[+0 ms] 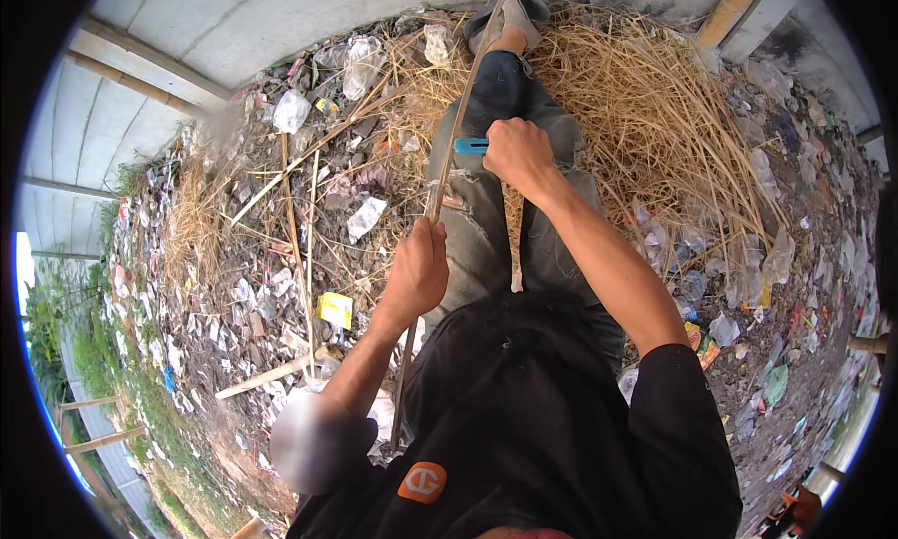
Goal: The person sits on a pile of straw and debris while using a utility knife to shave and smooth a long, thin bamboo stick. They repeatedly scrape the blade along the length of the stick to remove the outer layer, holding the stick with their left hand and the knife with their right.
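Note:
My left hand (420, 266) is closed around a long, thin bamboo strip (473, 79). The strip slants across my left leg, its far end up by my shoe (517, 21) and its near end beside my left side. In my closed right hand (520, 153) is a blue utility knife (470, 146). The knife's front end lies against or very close to the strip, a little beyond my left hand; the blade itself is too small to make out. My legs, in worn grey trousers (472, 249), stretch ahead under both hands.
A heap of thin straw-coloured shavings (645, 118) lies to the right of my legs. Several loose strips (289, 211) rest on the littered ground at left, near a yellow packet (335, 310). Grey panel walls (201, 20) stand behind, with bamboo poles (732, 10) against them.

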{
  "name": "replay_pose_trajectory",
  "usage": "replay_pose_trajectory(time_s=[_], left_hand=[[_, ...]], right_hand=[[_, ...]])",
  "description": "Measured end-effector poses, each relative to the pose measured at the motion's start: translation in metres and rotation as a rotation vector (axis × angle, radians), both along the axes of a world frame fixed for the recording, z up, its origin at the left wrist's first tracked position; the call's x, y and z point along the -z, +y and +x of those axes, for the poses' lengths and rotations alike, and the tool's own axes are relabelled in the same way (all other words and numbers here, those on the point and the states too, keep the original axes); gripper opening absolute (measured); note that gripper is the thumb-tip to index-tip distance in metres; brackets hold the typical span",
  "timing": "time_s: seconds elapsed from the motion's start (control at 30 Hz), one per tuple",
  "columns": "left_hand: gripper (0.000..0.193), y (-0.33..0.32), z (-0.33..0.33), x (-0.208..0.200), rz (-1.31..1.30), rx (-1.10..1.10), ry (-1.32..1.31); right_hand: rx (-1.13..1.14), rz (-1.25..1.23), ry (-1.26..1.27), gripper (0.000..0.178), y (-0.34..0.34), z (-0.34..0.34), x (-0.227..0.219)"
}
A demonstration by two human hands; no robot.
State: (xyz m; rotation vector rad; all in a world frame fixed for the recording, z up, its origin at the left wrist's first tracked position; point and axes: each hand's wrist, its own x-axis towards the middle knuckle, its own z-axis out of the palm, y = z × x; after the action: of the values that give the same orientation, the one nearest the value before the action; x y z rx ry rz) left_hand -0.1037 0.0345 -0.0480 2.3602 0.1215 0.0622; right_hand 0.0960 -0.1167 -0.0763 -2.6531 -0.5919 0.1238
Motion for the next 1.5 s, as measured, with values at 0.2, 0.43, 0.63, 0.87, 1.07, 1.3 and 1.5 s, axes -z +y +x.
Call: replay_pose_trajectory(time_s=[0.2,0.43,0.63,0.87,1.07,1.3,1.5], left_hand=[[0.023,0.004,-0.050,0.023,-0.058,0.163,0.023],[0.029,0.015,-0.064,0.022,-0.280,0.129,0.358],[0.034,0.019,-0.021,0.028,-0.221,0.025,0.203],[0.033,0.006,0.003,0.012,-0.246,0.001,0.146],[0.030,-0.001,0.004,0.006,-0.180,-0.007,0.103],[0.024,-0.016,-0.022,0.004,-0.117,0.032,0.185],[0.020,-0.021,-0.040,0.015,-0.059,0.093,0.196]], right_hand=[[0.503,-0.004,0.087,0.024,-0.085,0.094,0.002],[0.513,-0.199,-0.009,0.017,-0.178,0.111,-0.034],[0.227,-0.027,-0.025,0.013,-0.098,0.019,-0.054],[-0.020,-0.022,0.075,0.014,-0.041,-0.045,-0.034],[-0.037,-0.010,0.066,0.015,-0.033,-0.042,-0.017],[0.135,-0.062,-0.061,0.012,-0.060,0.011,-0.002],[0.256,-0.105,-0.029,0.013,-0.094,0.063,0.032]])
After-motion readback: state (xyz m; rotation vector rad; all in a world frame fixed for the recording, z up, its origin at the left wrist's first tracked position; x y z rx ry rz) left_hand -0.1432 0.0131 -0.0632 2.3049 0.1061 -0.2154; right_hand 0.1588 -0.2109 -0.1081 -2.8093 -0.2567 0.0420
